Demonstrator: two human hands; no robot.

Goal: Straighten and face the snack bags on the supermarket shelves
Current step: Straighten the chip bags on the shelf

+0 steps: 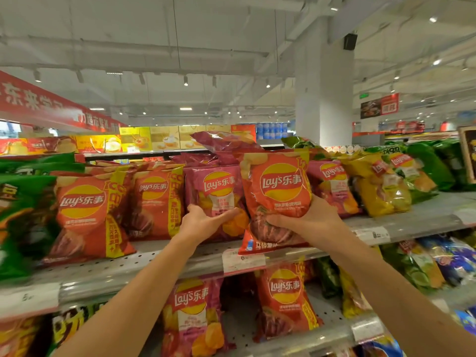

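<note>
Orange-red foil fills the right hand (306, 219), which grips a red Lay's bag (277, 199) from below, fingers curled round its lower part and thumb behind the right side; the bag is held upright, logo facing out, its bottom hanging over the front edge of the upper shelf (154, 264). Just beside it, the left hand (206, 220) is cupped against a pink Lay's bag (216, 199), thumb on the bag's left side and fingers spread across its lower front, holding it upright on the shelf. Left of that stand two more red Lay's bags (90, 215), leaning slightly, with green bags (20, 217) at the shelf's left end. Right of the held bag sit another pink bag (332, 186), then yellow bags (378, 186) and green ones, tilted and crowded. White price tags (243, 261) line the shelf's front edge. On the lower shelf (332, 331) stand a pink bag and a red bag, both facing out
</note>
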